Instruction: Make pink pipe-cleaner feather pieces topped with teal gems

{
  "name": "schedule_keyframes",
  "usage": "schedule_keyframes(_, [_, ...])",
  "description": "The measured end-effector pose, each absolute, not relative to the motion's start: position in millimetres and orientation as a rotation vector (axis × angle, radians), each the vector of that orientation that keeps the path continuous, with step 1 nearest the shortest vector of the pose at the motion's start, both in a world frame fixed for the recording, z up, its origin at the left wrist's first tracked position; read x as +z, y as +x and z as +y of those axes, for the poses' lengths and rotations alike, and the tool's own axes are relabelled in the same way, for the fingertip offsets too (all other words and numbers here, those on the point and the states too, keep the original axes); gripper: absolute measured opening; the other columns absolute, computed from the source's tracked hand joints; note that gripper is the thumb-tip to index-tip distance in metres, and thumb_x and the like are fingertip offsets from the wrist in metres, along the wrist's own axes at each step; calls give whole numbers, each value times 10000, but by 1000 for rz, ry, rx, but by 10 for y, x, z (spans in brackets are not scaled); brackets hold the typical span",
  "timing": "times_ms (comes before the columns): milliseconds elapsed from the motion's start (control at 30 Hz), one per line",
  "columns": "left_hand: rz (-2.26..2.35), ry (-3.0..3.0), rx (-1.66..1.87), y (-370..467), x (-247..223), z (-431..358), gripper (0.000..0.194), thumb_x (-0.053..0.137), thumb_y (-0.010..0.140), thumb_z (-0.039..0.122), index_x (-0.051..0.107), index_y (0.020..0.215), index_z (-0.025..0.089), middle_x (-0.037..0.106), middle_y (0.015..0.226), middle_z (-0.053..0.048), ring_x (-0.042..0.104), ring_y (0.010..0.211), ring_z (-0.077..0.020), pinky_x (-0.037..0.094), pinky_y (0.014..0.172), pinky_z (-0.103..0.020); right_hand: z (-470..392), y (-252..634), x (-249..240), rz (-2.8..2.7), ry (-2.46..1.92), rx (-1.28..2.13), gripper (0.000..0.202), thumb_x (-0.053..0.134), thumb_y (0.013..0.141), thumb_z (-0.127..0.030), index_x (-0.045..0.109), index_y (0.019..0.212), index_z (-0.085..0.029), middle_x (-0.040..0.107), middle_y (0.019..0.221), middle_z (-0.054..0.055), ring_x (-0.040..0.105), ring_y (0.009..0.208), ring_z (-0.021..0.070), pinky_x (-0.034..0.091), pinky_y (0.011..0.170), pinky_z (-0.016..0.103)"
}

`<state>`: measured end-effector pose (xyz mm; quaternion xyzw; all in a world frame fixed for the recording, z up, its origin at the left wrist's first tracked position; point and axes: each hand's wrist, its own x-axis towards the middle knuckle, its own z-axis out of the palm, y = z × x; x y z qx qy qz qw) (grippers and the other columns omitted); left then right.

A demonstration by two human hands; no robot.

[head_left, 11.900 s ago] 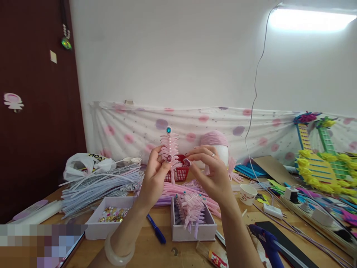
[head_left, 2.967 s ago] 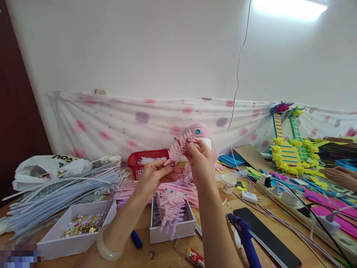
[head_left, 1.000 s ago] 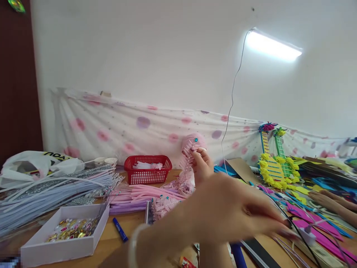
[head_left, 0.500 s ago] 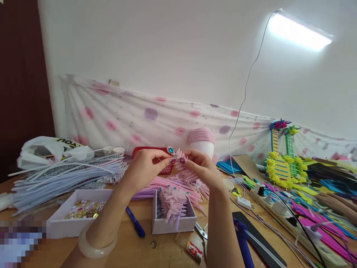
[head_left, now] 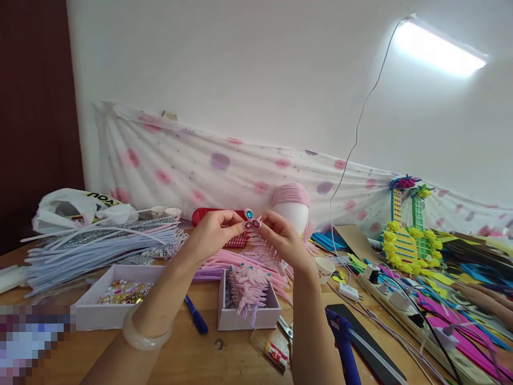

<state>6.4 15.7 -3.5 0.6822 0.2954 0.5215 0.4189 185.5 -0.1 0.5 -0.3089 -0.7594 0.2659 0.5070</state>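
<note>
Across a cluttered wooden table from me, a person holds up a feathery pink frond in both bare hands, raised above the tabletop. A round blue gem tops it, standing just above the two thumbs, which nearly meet. The left hand comes in from its own side, thumb and fingers pinching the frond just under the gem. The right hand pinches at the same neck. From there the frond's long axis slants down toward the person's right, its spiky body hanging beside the right hand, so that hand is nearer the length; both share the gem end. Exactly where each fingertip presses, I cannot tell.

Below sits a white box heaped with similar pink pieces. A blue marker lies left of it; a blue glue gun lies beyond the right forearm.
</note>
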Motion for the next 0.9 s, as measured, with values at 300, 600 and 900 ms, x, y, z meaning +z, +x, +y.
schedule_keyframes(300, [660, 1630, 1114, -33, -38, 203, 249, 793, 625, 376, 725, 710, 152, 700, 729, -32, 600, 732, -162, 455, 720, -274, -29, 1894, 8, -1857, -772, 706, 312, 631, 837, -498, 595, 771, -195, 477, 650, -35, 378, 595, 117, 274, 538, 240])
schedule_keyframes(600, [514, 1549, 818, -155, -43, 288, 229, 875, 488, 206, 740, 660, 140, 701, 689, -13, 594, 685, -132, 462, 764, -282, -24, 1935, 1, -2029, -642, 894, 291, 644, 859, -436, 558, 794, -165, 496, 705, -21, 418, 632, 105, 327, 573, 234])
schedule_keyframes(900, [405, 1529, 715, -135, -96, 333, 223, 888, 543, 205, 765, 716, 137, 698, 705, -10, 559, 687, -113, 409, 715, -245, -49, 1958, 14, -2051, -626, 921, 304, 659, 853, -443, 549, 784, -168, 482, 692, -27, 397, 618, 99, 322, 567, 230])
